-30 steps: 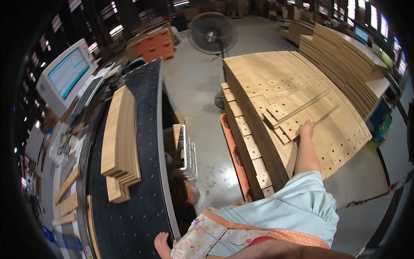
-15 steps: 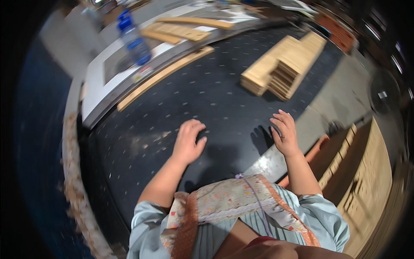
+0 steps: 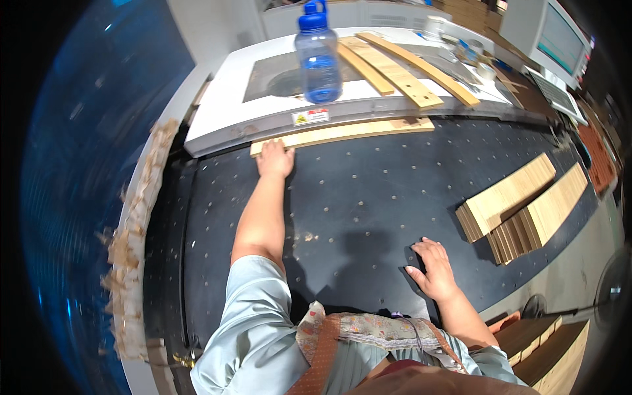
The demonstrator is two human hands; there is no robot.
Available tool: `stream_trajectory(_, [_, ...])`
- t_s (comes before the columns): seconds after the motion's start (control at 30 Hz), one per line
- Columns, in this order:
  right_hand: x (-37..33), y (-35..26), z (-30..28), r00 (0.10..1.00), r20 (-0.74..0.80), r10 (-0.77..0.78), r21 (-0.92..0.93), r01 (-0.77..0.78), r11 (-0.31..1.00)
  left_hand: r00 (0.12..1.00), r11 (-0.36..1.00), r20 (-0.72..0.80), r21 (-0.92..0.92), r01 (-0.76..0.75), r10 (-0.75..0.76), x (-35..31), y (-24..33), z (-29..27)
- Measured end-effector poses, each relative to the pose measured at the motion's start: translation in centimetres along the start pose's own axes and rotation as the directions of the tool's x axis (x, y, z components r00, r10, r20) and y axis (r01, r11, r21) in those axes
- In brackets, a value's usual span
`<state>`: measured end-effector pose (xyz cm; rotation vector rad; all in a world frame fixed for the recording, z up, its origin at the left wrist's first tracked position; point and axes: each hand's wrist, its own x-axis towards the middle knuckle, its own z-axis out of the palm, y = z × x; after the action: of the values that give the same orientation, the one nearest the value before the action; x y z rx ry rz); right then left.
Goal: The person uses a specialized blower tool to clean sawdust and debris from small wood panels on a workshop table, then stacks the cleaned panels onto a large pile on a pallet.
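Observation:
My left hand reaches far forward across the dark table. Its fingers curl over the left end of a long pale wooden strip, which lies along the foot of a white raised machine bed. Close to me, my right hand rests low over the tabletop, fingers spread and nothing in them. To its right, beyond its reach, lie two stacks of thin wooden boards, the left stack and the right stack, nearly side by side.
A large clear bottle with a blue lid stands on the white bed, beside several loose wooden strips. At the far right are a monitor and a keyboard. More boards stand at lower right. A frayed pale edge borders the left side.
My left hand has moved forward from mid-table to the wooden strip's left end. My right hand stays near me with fingers apart. The view has swung right and up.

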<state>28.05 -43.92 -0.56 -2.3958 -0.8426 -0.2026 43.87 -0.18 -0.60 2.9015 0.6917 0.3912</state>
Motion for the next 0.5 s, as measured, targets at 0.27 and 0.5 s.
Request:
stream_trajectory(0.27, [0.0, 0.3, -0.5, 1.0, -0.017, 0.018, -0.005, -0.018, 1.0, 0.999, 0.995, 0.01, 0.08, -0.054, 0.053, 2.5, -0.1, 2.1])
stream_trajectory(0.5, [-0.6, 1.4, -2.8, 0.971, -0.223, -0.086, 0.02, 0.092, 0.996, 0.991, 0.989, -0.049, 0.09, -0.117, 0.122, -1.8, -8.3, 0.4])
